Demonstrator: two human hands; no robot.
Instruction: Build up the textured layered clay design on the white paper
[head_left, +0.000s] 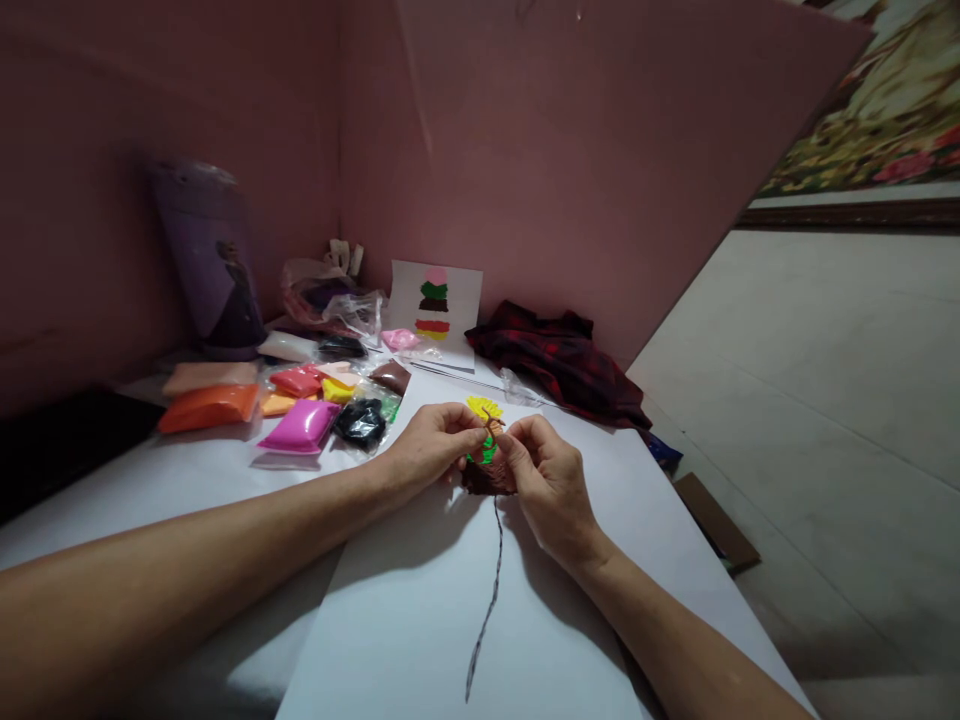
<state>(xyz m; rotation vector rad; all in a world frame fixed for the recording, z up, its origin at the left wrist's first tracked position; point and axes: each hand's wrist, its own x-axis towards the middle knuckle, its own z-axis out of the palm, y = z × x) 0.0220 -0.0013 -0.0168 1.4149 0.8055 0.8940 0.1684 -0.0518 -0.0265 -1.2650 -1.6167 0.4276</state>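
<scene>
A thin brown strand (pixel 491 421) that looks like modelling clay is pinched between my fingertips above a white sheet (pixel 405 620). My left hand (pixel 439 440) holds it from the left side, and my right hand (pixel 546 480) grips it from the right, close to the other hand. Under the fingers, partly hidden, lie yellow clay (pixel 484 405), bright green clay (pixel 483 455) and a dark brown clay patch (pixel 486 483). From that brown patch a thin, dark, twisted-looking line (pixel 493 590) runs down the sheet toward me.
Several clay packets, including a magenta one (pixel 300 427) and an orange one (pixel 208 408), lie at the left. Behind them stands a purple container (pixel 206 260). A sheet with coloured bands (pixel 459 300) leans on the wall. Dark plaid cloth (pixel 562 355) lies at the back right.
</scene>
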